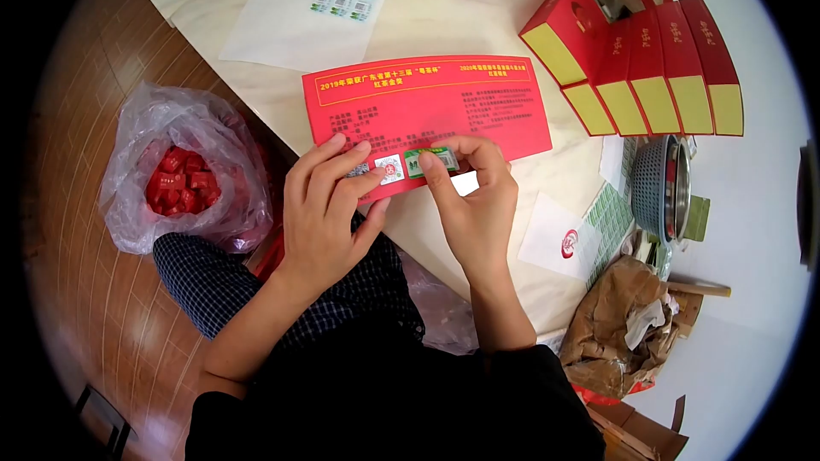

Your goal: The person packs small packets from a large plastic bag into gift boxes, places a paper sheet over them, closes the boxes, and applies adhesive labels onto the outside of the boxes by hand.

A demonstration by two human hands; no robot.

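Observation:
A red box (pixel 410 111) with gold and black Chinese print lies before me on the table. My left hand (pixel 329 196) rests on its near left part, fingers spread over the surface and thumb by the near edge. One fingertip touches a white sticker with a round red code (pixel 389 169). Just right of that, my right hand (pixel 474 196) has thumb and index finger closed on a green-and-white sticker (pixel 430 162) on the box face. The left fingers partly cover another printed code.
A sheet of small stickers (pixel 299 17) lies at the back left. Red boxes with yellow sides (pixel 653 64) stand at the right. A plastic bag (pixel 128 179) holds red packets at the left. Near a basket (pixel 649 183) are green label sheets (pixel 608 226) and brown paper (pixel 611 329).

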